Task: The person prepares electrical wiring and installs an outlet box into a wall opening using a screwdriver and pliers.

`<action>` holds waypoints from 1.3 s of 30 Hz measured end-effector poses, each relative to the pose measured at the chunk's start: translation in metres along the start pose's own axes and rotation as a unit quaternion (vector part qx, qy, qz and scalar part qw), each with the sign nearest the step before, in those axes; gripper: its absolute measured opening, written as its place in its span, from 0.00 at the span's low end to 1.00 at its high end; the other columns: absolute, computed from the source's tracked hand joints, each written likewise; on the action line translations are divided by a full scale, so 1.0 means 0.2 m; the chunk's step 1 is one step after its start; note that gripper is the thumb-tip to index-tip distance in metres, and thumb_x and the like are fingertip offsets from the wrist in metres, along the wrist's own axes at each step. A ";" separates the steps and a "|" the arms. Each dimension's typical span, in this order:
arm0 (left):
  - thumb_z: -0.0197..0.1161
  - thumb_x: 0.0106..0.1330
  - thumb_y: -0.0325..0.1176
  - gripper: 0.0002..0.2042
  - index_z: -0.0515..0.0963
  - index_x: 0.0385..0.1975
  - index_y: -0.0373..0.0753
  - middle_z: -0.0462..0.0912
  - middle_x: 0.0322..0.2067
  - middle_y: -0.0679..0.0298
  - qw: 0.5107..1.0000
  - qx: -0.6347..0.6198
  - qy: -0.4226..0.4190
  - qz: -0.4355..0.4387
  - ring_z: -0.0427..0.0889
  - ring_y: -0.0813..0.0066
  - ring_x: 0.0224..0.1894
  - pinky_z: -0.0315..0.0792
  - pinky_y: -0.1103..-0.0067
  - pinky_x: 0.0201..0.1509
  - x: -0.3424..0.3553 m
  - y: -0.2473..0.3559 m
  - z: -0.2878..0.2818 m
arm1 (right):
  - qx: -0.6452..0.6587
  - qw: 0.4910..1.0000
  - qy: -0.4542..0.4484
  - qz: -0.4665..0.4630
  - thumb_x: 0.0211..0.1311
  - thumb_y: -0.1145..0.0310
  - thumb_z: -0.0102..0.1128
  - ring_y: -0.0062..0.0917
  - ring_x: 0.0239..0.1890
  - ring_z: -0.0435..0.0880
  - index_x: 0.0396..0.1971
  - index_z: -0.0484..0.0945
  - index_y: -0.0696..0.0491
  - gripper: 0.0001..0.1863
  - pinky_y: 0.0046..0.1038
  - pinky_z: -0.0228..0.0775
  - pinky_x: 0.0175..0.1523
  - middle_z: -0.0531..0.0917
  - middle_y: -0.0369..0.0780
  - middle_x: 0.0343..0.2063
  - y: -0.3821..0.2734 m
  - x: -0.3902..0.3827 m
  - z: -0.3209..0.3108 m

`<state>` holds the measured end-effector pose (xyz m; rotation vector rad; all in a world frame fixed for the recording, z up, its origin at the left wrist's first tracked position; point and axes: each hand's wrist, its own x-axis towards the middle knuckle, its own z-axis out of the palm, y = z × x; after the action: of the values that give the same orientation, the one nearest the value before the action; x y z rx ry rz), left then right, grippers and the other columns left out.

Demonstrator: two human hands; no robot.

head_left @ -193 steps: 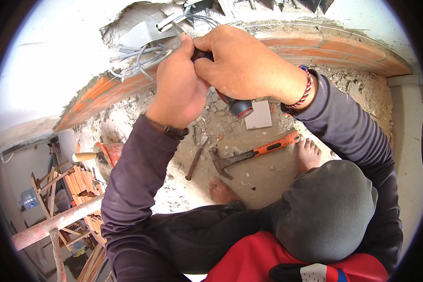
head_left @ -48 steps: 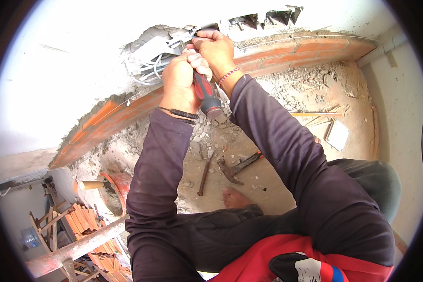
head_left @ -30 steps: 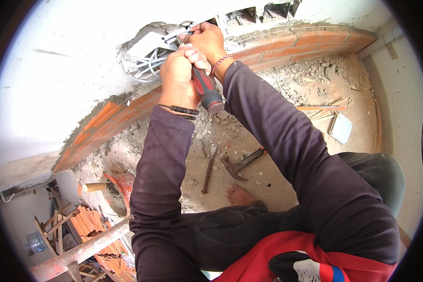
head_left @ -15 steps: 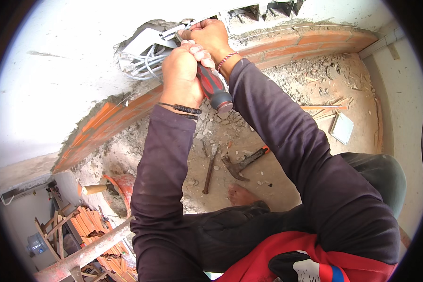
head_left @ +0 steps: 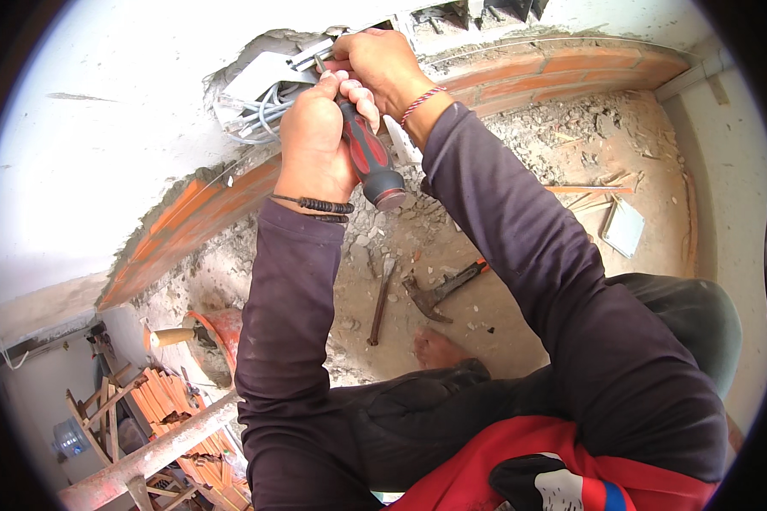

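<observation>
My left hand (head_left: 314, 140) is closed around a screwdriver (head_left: 368, 157) with a black and red handle. Its short visible shaft points up toward a broken-out recess in the white wall (head_left: 128, 102). Beside it, my right hand (head_left: 385, 66) has its fingers bent at the recess edge, close to the screwdriver tip. What those fingers grip is hidden. Grey cables (head_left: 262, 115) hang in a loose bundle left of my hands, in front of a white flat piece (head_left: 260, 78) in the recess.
A claw hammer (head_left: 441, 294) and a rusty chisel-like bar (head_left: 382, 302) lie on the rubble-strewn floor. Exposed brick (head_left: 520, 72) runs along the wall's foot. At lower left are an orange bucket (head_left: 222, 328), stacked orange bricks (head_left: 158, 400) and a metal pole (head_left: 158, 451).
My left hand and the screwdriver have shifted slightly left, and the handle has tilted. More of the shaft shows between my hands. My right hand remains at the recess.
</observation>
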<state>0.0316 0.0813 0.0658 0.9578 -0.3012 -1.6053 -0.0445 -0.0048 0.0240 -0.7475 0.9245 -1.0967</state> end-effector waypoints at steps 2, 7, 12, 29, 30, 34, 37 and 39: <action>0.46 0.78 0.33 0.08 0.70 0.41 0.36 0.74 0.29 0.67 0.999 -0.035 0.004 -0.020 0.73 0.81 0.27 0.75 0.84 0.28 0.00 0.02 -0.01 | 0.033 0.998 -0.033 0.029 0.62 0.77 0.55 0.20 0.14 0.74 0.30 0.76 0.65 0.06 0.26 0.68 0.17 0.80 0.43 0.22 -0.01 0.00 0.00; 0.46 0.78 0.32 0.08 0.69 0.42 0.35 0.74 0.31 0.66 0.998 -0.050 -0.001 -0.040 0.73 0.81 0.28 0.76 0.83 0.31 -0.04 0.04 -0.03 | 0.104 0.991 -0.071 0.039 0.64 0.77 0.56 0.22 0.18 0.76 0.33 0.74 0.63 0.04 0.26 0.71 0.19 0.81 0.46 0.27 0.03 -0.01 -0.03; 0.48 0.78 0.32 0.08 0.70 0.39 0.35 0.73 0.28 0.67 0.995 0.065 0.059 0.042 0.72 0.80 0.26 0.75 0.85 0.29 -0.06 -0.04 0.04 | 0.004 0.997 -0.073 0.022 0.64 0.68 0.67 0.22 0.15 0.77 0.33 0.71 0.61 0.14 0.26 0.72 0.18 0.84 0.45 0.24 0.01 -0.01 -0.02; 0.47 0.76 0.30 0.04 0.66 0.36 0.42 0.69 0.22 0.70 0.994 -0.011 0.101 0.038 0.68 0.81 0.20 0.68 0.82 0.22 0.05 -0.04 0.06 | -0.150 0.981 0.100 -0.069 0.43 0.63 0.81 0.27 0.26 0.85 0.20 0.77 0.58 0.19 0.29 0.78 0.37 0.84 0.44 0.22 0.08 0.06 0.04; 0.47 0.77 0.30 0.04 0.66 0.37 0.42 0.69 0.22 0.70 0.994 0.001 0.105 0.042 0.68 0.81 0.20 0.68 0.82 0.22 0.04 -0.04 0.07 | -0.149 0.981 0.102 -0.073 0.43 0.64 0.81 0.27 0.25 0.84 0.20 0.76 0.58 0.19 0.29 0.78 0.35 0.84 0.43 0.21 0.09 0.07 0.05; 0.45 0.77 0.28 0.05 0.66 0.36 0.40 0.69 0.22 0.70 0.993 0.046 0.091 0.058 0.68 0.82 0.20 0.69 0.84 0.22 0.03 -0.04 0.08 | -0.113 0.986 0.093 -0.075 0.42 0.65 0.81 0.26 0.23 0.82 0.19 0.75 0.57 0.19 0.29 0.78 0.33 0.84 0.42 0.21 0.11 0.10 0.03; 0.43 0.77 0.27 0.05 0.66 0.36 0.38 0.69 0.23 0.70 0.993 0.058 0.090 0.053 0.69 0.83 0.21 0.69 0.85 0.22 -0.01 -0.04 0.08 | -0.084 0.993 0.069 -0.047 0.45 0.66 0.80 0.25 0.23 0.83 0.22 0.77 0.57 0.17 0.29 0.79 0.34 0.84 0.42 0.21 0.08 0.04 0.03; 0.43 0.78 0.28 0.06 0.67 0.38 0.38 0.70 0.24 0.70 0.991 0.069 0.104 0.057 0.69 0.83 0.22 0.70 0.85 0.23 -0.02 -0.05 0.09 | -0.120 0.990 0.056 -0.056 0.51 0.65 0.76 0.23 0.21 0.82 0.26 0.77 0.57 0.15 0.27 0.77 0.29 0.85 0.41 0.22 0.07 0.03 0.01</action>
<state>0.0114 0.0813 0.0723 1.1835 -0.3203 -1.3808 -0.0359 -0.0068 0.0114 -0.9525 1.1357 -1.1478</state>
